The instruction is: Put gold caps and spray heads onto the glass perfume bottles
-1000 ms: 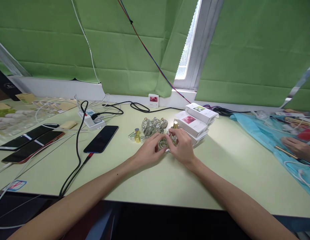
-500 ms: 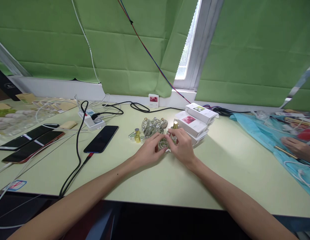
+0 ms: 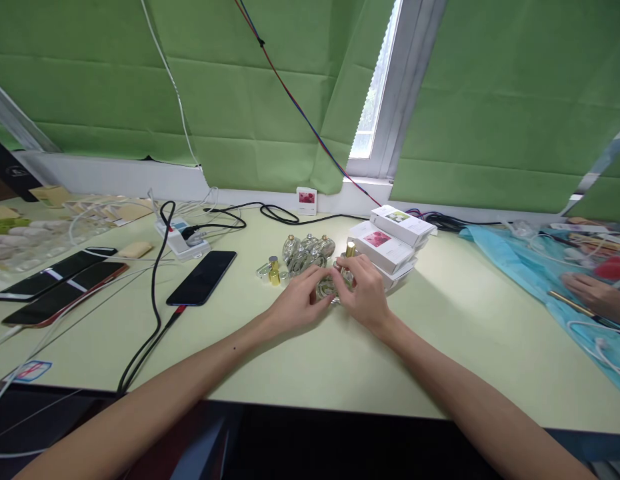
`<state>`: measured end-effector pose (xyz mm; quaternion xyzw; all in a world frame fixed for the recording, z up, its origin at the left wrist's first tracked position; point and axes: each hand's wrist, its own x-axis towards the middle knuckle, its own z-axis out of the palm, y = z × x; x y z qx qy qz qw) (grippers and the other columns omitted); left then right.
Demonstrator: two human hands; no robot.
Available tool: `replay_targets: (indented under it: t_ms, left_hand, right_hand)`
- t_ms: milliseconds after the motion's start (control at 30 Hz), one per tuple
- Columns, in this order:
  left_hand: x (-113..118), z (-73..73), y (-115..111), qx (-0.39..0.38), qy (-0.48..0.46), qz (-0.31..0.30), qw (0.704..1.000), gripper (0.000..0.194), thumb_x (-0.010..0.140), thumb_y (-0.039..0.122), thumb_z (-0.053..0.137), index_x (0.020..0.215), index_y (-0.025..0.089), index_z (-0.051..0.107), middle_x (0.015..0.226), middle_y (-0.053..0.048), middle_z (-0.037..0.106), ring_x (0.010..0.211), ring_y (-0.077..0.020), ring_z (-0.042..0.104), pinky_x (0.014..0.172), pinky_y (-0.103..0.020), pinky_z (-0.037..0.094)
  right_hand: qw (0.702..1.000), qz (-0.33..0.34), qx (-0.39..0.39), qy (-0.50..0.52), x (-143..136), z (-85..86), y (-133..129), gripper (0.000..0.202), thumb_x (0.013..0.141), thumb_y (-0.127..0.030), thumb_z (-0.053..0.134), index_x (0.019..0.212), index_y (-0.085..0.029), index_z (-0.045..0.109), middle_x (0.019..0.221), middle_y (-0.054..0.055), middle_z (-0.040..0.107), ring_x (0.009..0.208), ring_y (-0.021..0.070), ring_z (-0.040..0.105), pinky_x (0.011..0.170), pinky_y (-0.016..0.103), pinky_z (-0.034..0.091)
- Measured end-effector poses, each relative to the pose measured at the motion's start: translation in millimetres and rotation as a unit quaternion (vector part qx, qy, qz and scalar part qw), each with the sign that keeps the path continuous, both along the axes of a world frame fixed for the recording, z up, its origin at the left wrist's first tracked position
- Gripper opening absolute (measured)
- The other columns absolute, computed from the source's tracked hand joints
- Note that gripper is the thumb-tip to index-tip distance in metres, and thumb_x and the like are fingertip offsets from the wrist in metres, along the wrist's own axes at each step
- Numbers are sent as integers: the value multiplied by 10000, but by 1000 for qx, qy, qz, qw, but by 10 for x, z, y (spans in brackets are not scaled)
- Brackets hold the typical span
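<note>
Both hands meet around a clear glass bottle (image 3: 327, 288) lying on the pale table (image 3: 300, 367). My left hand (image 3: 306, 295) has thumb and fingers curved round its left side. My right hand (image 3: 361, 289) is closed at the bottle's right end, where a small part is mostly hidden by the fingers. A gold cap (image 3: 351, 249) shows just beyond the right fingers. Several glass bottles (image 3: 307, 252) with metal necks are bunched behind my left hand. Gold and silver caps (image 3: 274, 276) stand or lie to their left.
White boxes (image 3: 385, 245) are stacked behind my right hand. A black phone (image 3: 202, 278), cables and a power strip (image 3: 183, 241) are on the left, with two more phones (image 3: 65, 293). Another person's hand (image 3: 597, 297) is over blue cloth (image 3: 520, 267) at right.
</note>
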<state>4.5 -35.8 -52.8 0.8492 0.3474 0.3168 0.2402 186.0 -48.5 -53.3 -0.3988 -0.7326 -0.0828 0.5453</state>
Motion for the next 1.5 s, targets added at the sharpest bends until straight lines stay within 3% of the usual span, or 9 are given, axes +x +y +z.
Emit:
replay_targets:
  t_ms: [233,700,1000,1500]
  left_hand:
    - [-8,-14,14,4,3,0,1000,411,949,271,603,1359,259,578,1127,-48,611,602,-86,571,576,-260,508]
    - [3,18,2,-3,4,2,1000,363,945,267,610,1308,256,600,1051,-24,581,600,-86,565,557,-254,491]
    - [-7,0,5,-7,0,5,1000,393,944,273,609,1336,254,589,1103,-39,604,606,-86,586,575,-257,507]
    - [3,6,4,2,2,8,1000,314,937,260,612,1250,247,618,1054,-26,608,595,-90,566,569,-257,485]
  right_hand:
    - [1000,5,7,-1,-3,7,-8,56,987,-178,582,1000,-211,625,867,50,723,732,192,597,630,317,463]
    - [1000,-6,9,6,19,10,16,92,997,-258,652,928,-213,611,790,28,667,725,186,567,585,295,436]
    - [1000,14,-4,4,2,4,0,49,1001,-216,565,984,-219,610,860,54,700,754,199,592,615,320,469]
    - [1000,11,-3,-4,21,-9,23,54,1007,-238,626,958,-224,609,848,46,705,797,208,605,610,313,464]
